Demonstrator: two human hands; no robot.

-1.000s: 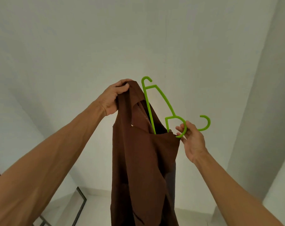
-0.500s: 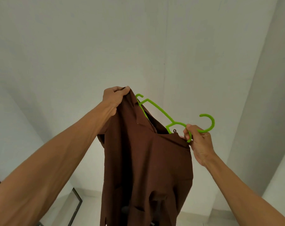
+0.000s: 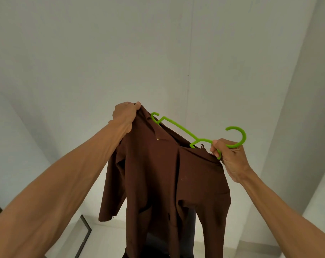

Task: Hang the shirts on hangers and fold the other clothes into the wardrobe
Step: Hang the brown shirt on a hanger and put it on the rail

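A brown shirt [image 3: 167, 179] hangs in front of me, held up high against a white wall. My left hand [image 3: 125, 115] grips the shirt's left shoulder at the top. A bright green plastic hanger [image 3: 184, 129] lies tilted inside the neck opening, its left arm sticking out above the collar and its hook pointing right. My right hand [image 3: 227, 155] grips the hanger at the base of the hook, against the shirt's right shoulder. The hanger's lower part is hidden inside the cloth.
White walls [image 3: 83, 53] fill most of the view, with a corner pillar [image 3: 297, 127] on the right. A dark-framed panel [image 3: 84, 237] leans low on the left. Something dark [image 3: 187, 239] shows behind the shirt's hem.
The hanger has tipped from nearly upright to a flatter tilt and sunk further into the neck. The shirt has spread wider between my hands, and a sleeve now hangs free on the left.
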